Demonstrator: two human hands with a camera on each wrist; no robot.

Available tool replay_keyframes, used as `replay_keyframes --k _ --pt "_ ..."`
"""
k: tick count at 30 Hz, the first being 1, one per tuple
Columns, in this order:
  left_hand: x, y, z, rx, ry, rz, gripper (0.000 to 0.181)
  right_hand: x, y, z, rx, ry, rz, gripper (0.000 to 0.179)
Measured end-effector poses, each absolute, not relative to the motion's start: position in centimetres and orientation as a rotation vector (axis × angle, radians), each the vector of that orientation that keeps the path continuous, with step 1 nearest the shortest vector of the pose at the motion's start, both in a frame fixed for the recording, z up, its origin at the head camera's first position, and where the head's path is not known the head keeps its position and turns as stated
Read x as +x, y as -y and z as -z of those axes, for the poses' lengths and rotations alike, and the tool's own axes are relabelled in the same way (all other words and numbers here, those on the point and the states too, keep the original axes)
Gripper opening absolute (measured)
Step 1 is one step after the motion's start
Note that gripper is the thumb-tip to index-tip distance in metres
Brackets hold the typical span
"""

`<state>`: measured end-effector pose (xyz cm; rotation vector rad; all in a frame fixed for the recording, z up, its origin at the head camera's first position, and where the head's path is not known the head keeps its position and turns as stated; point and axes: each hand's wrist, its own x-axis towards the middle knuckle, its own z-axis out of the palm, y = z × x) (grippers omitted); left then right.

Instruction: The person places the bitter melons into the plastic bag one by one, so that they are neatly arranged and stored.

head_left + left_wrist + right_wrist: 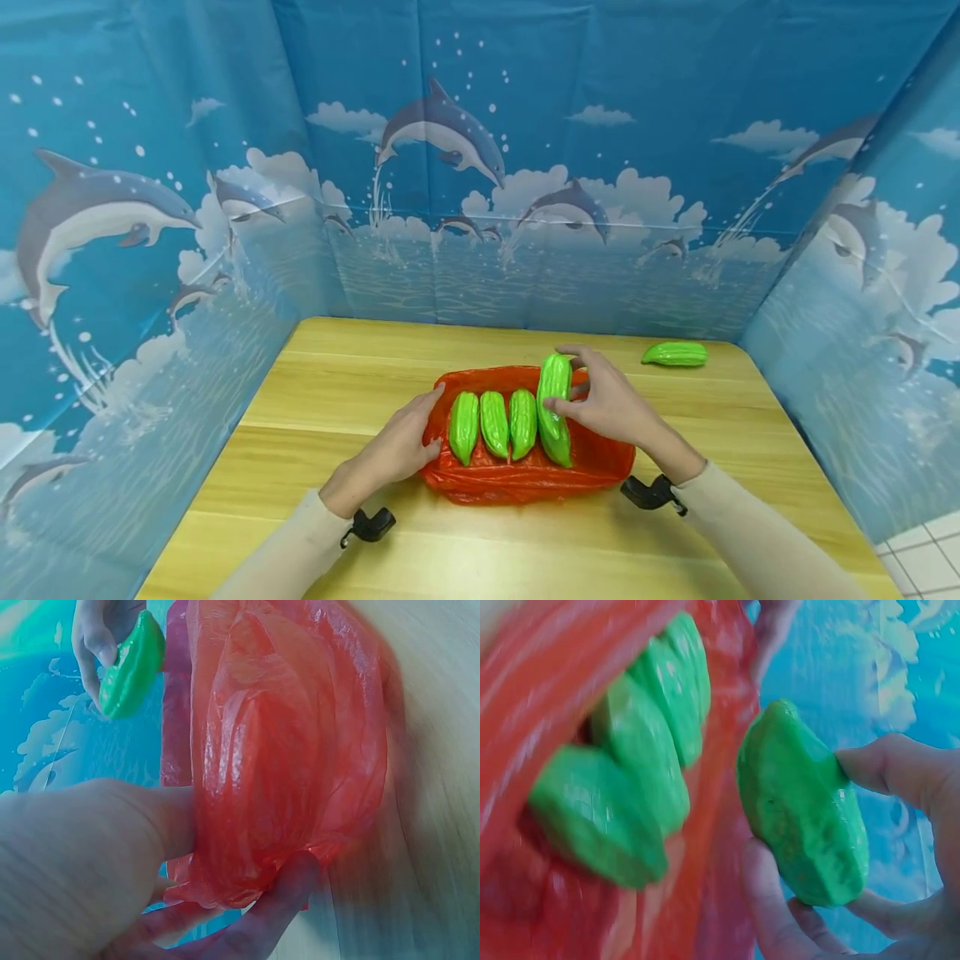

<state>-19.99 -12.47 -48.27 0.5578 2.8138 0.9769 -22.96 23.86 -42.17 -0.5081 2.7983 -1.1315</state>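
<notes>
A red plastic bag (525,487) lies spread wide at its top on the table, with several glossy green bitter gourds (464,425) side by side in it. My left hand (397,437) grips the bag's left end. In the left wrist view, one finger (292,881) presses the red plastic from outside while another digit goes behind it. With my right hand (603,396) I hold a bitter gourd (553,383) between thumb and fingers, over the right end of the row. The right wrist view shows this held bitter gourd (802,817) beside the bag's edge.
Another bitter gourd (675,354) lies at the far right corner of the wooden table (337,358). Dolphin-printed blue sheets (525,275) stand along the back and both sides. Black wrist mounts (648,493) hang under both wrists.
</notes>
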Motion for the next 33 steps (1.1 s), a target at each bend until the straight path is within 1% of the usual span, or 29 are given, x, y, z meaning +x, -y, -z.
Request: replay_keyframes --k 6,9,10,13,16,17,19,22,27,33 --pt "-19.9 12.3 48.1 0.569 -2.828 -0.974 0.09 -23.1 -21.4 42.7 -0.555 -2.712 1.074 0.09" --pt "-19.8 12.4 48.1 0.614 -2.833 -1.004 0.09 -23.3 -20.4 42.9 -0.558 -2.68 1.069 0.089" --pt "-20.3 13.0 49.1 0.674 -2.839 -1.023 0.09 -23.4 -20.1 42.9 -0.557 -2.67 1.065 0.089" --pt "-20.2 13.0 49.0 0.691 -2.847 -1.039 0.091 -23.5 -19.3 43.1 -0.515 -2.637 1.038 0.091" --pt "-20.2 12.9 48.9 0.664 -2.846 -1.026 0.09 -23.5 -18.9 43.2 -0.495 -2.628 0.97 0.095" --pt "-19.7 12.3 47.8 0.608 -2.844 -1.013 0.089 -23.5 -18.8 43.2 -0.487 -2.631 0.948 0.096" --pt "-19.8 12.2 47.9 0.592 -2.851 -0.994 0.089 -23.5 -18.8 43.1 -0.489 -2.649 0.911 0.096" --pt "-19.8 12.2 47.9 0.576 -2.863 -0.975 0.09 -23.6 -19.1 42.8 -0.511 -2.675 0.89 0.091" --pt "-19.9 12.1 48.0 0.585 -2.858 -0.989 0.089 -24.2 -20.5 41.7 -0.56 -2.698 0.914 0.077" --pt "-20.1 12.0 48.3 0.579 -2.853 -0.996 0.088 -26.0 -24.3 40.1 -0.536 -2.785 0.983 0.063"
